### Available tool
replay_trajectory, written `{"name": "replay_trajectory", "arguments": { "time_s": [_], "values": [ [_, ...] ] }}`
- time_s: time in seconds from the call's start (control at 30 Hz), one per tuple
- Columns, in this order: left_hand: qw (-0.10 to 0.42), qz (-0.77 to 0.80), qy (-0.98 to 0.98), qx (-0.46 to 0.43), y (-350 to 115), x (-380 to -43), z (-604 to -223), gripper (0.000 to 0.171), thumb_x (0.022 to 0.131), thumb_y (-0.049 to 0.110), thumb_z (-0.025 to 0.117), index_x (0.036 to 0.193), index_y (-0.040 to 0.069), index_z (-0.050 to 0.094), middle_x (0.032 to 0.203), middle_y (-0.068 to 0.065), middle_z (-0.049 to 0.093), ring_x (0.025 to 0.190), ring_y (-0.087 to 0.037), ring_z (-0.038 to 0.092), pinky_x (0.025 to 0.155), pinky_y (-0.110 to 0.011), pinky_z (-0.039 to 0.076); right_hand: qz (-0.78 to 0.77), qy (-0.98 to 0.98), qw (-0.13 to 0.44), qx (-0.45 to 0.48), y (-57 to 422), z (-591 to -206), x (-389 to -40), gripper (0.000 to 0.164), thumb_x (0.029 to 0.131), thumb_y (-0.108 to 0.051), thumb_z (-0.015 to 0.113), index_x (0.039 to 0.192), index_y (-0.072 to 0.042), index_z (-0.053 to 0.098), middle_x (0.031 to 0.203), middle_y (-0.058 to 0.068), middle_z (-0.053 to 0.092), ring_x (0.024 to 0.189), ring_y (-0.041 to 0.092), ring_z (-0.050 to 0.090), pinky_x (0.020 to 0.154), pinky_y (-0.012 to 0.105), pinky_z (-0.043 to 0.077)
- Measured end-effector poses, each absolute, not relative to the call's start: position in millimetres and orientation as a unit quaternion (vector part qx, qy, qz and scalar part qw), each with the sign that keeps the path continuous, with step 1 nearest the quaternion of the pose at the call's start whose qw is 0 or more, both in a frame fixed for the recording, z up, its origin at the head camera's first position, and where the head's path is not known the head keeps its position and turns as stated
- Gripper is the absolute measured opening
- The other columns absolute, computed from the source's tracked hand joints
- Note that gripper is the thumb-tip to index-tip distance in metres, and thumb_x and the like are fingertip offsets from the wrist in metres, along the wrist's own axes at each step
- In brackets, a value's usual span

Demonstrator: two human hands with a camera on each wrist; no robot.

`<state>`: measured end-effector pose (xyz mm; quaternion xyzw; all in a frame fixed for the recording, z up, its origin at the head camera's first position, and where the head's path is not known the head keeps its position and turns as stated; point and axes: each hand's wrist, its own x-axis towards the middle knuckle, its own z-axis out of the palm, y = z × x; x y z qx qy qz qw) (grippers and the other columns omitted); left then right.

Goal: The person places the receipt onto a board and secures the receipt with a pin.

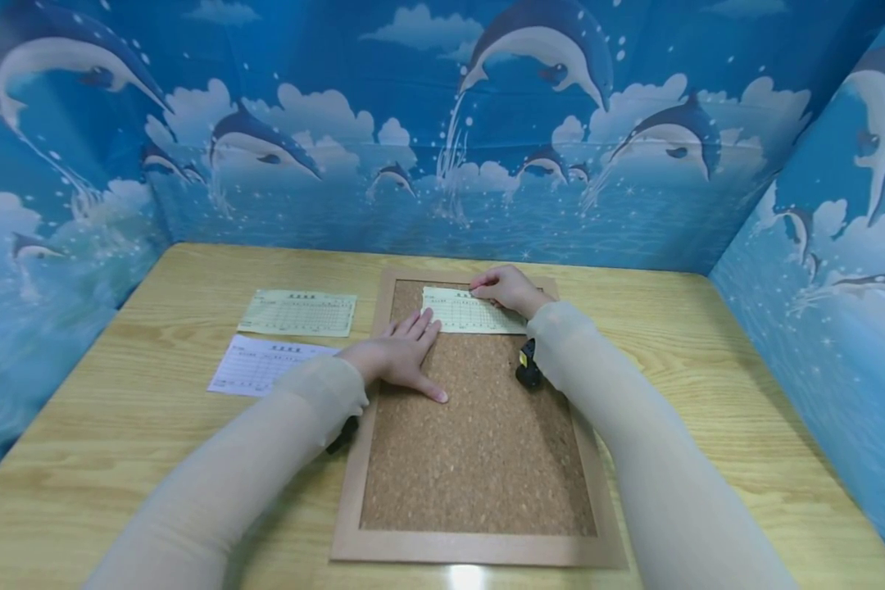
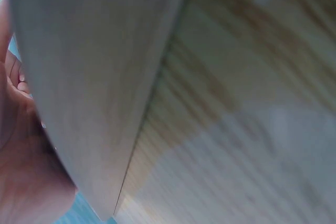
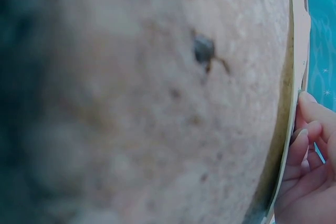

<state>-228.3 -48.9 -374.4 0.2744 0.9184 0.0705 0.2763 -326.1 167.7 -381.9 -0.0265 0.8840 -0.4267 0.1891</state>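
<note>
A framed cork board [image 1: 479, 459] lies flat on the table, with a pale yellow printed slip [image 1: 450, 315] across its top part. My left hand [image 1: 401, 352] presses on the board's left side with fingers spread, fingertips at the slip's left edge. At the slip's top edge, my right hand [image 1: 512, 291] has its thumb and fingers curled together, pinching a small dark pin-like thing mostly hidden by the fingertips. In the right wrist view, the right hand [image 3: 310, 161] is at the slip's edge, close over the cork. The left wrist view shows part of the left palm [image 2: 31, 166] beside the board's frame [image 2: 100, 77].
Left of the board lie another pale yellow printed slip [image 1: 298, 313] and a white printed slip [image 1: 265, 365], the latter partly behind the left forearm. Light wood-grain table [image 1: 708, 393] surrounds the board. A blue dolphin-print cloth [image 1: 442, 205] stands along the back and sides.
</note>
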Motion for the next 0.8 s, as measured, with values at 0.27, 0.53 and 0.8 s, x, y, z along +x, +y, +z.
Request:
{"name": "replay_trajectory", "arguments": {
  "time_s": [0.27,0.53,0.8],
  "values": [
    [0.275,0.071,0.918,0.275,-49.3,-228.5,-374.7,0.122,0.07,0.075,0.057,0.149,0.011,-0.009,0.151,-0.01,-0.023,0.138,-0.026,-0.02,0.11,-0.049,-0.003,-0.43,0.882,0.189,-0.029,167.9,-381.6,-326.5,0.022,0.092,-0.02,0.061,0.11,-0.01,0.068,0.103,0.006,0.061,0.064,0.015,0.046,0.058,0.028,0.042],
    [0.278,0.067,0.918,0.274,-48.8,-228.8,-375.4,0.122,0.069,0.077,0.056,0.149,0.012,-0.01,0.151,-0.009,-0.024,0.138,-0.025,-0.02,0.11,-0.048,-0.003,-0.428,0.883,0.192,-0.028,167.6,-380.5,-325.4,0.022,0.092,-0.02,0.06,0.111,-0.01,0.068,0.102,0.006,0.061,0.063,0.015,0.046,0.059,0.028,0.042],
    [0.279,0.061,0.919,0.272,-48.1,-229.9,-376.1,0.122,0.069,0.077,0.056,0.149,0.012,-0.011,0.151,-0.01,-0.023,0.138,-0.025,-0.02,0.11,-0.048,-0.003,-0.429,0.883,0.189,-0.028,167.5,-382.3,-326.0,0.021,0.092,-0.019,0.06,0.109,-0.01,0.068,0.101,0.006,0.061,0.063,0.014,0.046,0.058,0.028,0.042]
  ]
}}
